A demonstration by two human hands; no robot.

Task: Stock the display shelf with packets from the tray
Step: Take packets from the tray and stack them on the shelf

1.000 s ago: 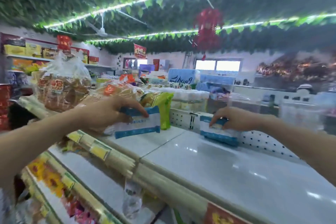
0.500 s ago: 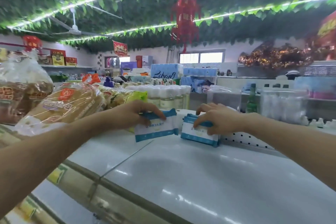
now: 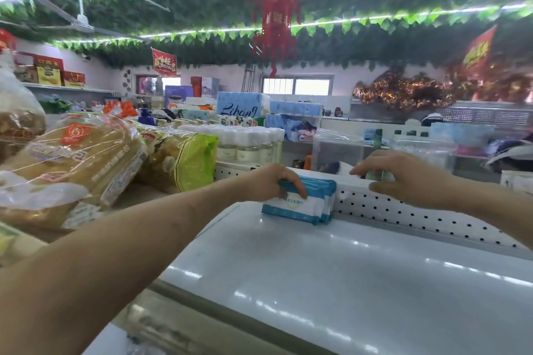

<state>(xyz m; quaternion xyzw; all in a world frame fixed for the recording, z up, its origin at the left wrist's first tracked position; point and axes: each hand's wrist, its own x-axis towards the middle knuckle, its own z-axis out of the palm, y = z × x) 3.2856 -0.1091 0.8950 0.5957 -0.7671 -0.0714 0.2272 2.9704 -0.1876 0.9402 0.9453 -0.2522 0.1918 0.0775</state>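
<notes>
A few packets stand at the far edge of the shelf, the left hand gripping the front one's top. The right hand hovers loosely curled, apparently empty; stocking looks barely begun, tray unseen.

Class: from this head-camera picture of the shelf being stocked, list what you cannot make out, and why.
Head view only.
The tray: outside the frame.
How many packets stand in the row: they overlap, and the left hand covers their tops.
The packets' print: too small, blurred.
Whether the right hand holds anything: its curled fingers hide what lies under them.
</notes>
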